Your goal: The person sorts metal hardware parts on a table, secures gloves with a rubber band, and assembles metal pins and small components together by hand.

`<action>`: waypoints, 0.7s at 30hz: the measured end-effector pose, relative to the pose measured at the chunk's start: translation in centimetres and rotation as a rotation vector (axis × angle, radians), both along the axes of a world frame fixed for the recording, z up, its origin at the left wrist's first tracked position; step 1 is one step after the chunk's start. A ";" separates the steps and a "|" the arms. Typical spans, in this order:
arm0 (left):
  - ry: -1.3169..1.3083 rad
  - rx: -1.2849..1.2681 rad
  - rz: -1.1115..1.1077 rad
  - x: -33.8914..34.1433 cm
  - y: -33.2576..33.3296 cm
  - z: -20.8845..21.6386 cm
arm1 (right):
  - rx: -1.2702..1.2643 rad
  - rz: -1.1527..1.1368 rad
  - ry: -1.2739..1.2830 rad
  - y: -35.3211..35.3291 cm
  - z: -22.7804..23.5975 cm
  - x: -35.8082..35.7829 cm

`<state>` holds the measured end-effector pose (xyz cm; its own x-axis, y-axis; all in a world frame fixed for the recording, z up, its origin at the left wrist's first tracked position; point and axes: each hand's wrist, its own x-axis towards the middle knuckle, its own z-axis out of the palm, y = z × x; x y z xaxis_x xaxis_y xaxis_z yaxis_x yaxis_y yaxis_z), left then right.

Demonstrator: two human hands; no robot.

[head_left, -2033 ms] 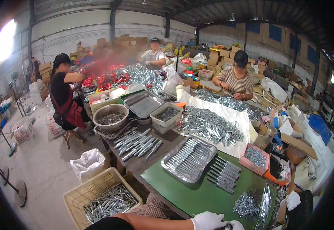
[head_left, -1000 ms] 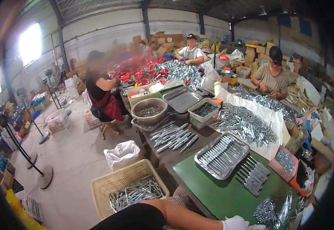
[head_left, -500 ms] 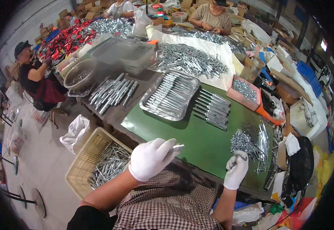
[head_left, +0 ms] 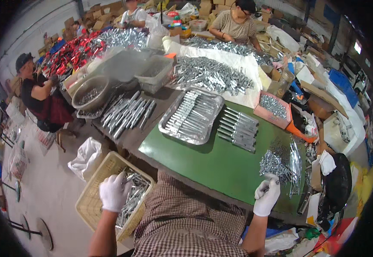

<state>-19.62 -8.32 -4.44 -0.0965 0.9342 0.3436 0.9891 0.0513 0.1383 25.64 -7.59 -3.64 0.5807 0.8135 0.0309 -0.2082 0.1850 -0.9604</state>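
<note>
My left hand point(head_left: 114, 192), in a white glove, hangs over the cream plastic basket point(head_left: 88, 199) left of my lap. Its fingers look loosely apart, and I make out no piece held in them. Silvery metal tubes point(head_left: 131, 204) lie heaped in the basket just below. At the right, my gloved right hand point(head_left: 267, 195) hovers by the table's near edge. Its grey-stained fingers are curled together, and what they hold, if anything, is hidden. Small metal nuts point(head_left: 274, 163) are piled just beyond it, alongside thin metal rods point(head_left: 295, 167).
On the green tabletop point(head_left: 186, 160), a metal tray point(head_left: 191, 115) holds rows of metal rods, with assembled tubes point(head_left: 238, 128) lined up beside it. Thicker tubes point(head_left: 128, 113) lie farther left. A pink bin point(head_left: 273, 107) holds small parts. Other people work across and at the left.
My left hand has moved left and down from the table edge to the basket; the short metal tube it held no longer shows. My right hand has barely moved.
</note>
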 end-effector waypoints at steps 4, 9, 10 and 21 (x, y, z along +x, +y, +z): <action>0.021 0.094 0.105 -3.5 -1.2 -0.2 | -0.066 -0.008 -0.028 0.3 0.6 -0.4; -0.201 0.204 -0.345 3.5 4.1 4.6 | -0.132 0.016 -0.139 0.0 0.7 -0.8; -0.233 0.159 -0.431 6.0 5.7 4.9 | -0.131 0.007 -0.153 0.2 0.2 -0.6; -0.499 0.036 -1.124 26.3 9.0 0.7 | -0.171 0.046 -0.829 -1.1 1.5 -2.0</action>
<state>6.73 0.72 -3.69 0.6268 0.5738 0.5271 0.3195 -0.8063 0.4978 23.62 -8.65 -2.11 0.3906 0.8680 0.3065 0.5717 0.0322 -0.8198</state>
